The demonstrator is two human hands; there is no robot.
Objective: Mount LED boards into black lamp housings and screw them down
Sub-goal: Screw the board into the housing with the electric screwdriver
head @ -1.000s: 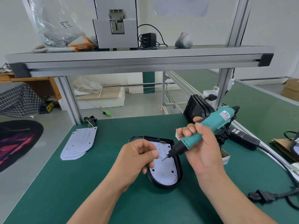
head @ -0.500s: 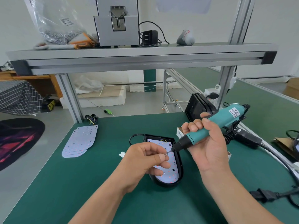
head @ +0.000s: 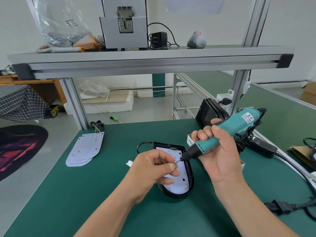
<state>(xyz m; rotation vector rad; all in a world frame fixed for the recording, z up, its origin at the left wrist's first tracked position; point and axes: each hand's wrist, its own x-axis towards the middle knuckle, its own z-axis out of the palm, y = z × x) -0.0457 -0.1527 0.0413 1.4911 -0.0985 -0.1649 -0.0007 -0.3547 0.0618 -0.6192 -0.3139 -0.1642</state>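
A black lamp housing (head: pixel 190 173) lies in the middle of the green table with a white LED board (head: pixel 181 183) inside it. My right hand (head: pixel 220 151) grips a teal electric screwdriver (head: pixel 227 134), tilted so that its bit points down-left over the board. My left hand (head: pixel 153 170) hovers above the housing. Its thumb and fingertips pinch a small screw (head: pixel 175 162) right at the bit's tip. My left hand hides part of the board.
A stack of spare LED boards (head: pixel 85 149) with wire bundles lies at the left of the green table (head: pixel 85 202). Black housings (head: pixel 209 111) stand at the back right beside a small white box (head: pixel 189 140). Power cords and a plug (head: pixel 280 206) lie at the right. An aluminium shelf (head: pixel 150 60) spans overhead.
My left hand rose and brought a small screw to the screwdriver's bit. My right hand lifted the screwdriver slightly, its bit now higher over the board.
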